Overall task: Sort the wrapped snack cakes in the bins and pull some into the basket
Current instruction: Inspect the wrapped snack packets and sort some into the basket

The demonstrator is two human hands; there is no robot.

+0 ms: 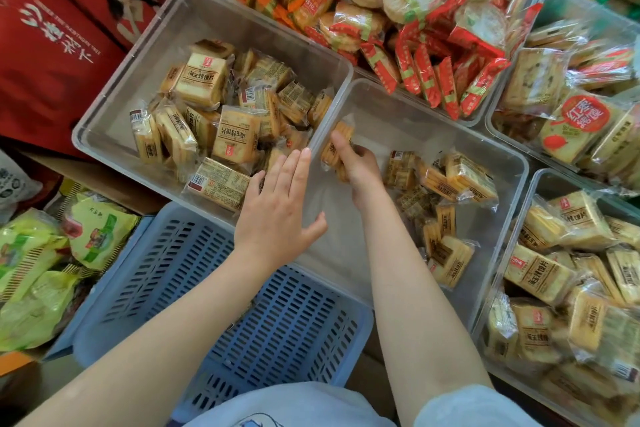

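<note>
My right hand [358, 168] grips a wrapped snack cake [335, 146] inside the middle clear bin [408, 114], near its left wall. My left hand [280, 211] hovers flat and open, fingers straight, over the near right corner of the left clear bin [114, 87], which holds several tan wrapped cakes [235, 135]. More wrapped cakes [450, 184] lie along the right side of the middle bin. The blue slotted basket [207, 288] sits below both bins, under my forearms, with nothing visible in it.
A third clear bin [498, 274] of the same cakes stands at the right. Bins of red-wrapped round cakes [408, 0] and other snacks fill the back. Red cartons [52, 55] stand at the left, green snack bags [34, 270] at the lower left.
</note>
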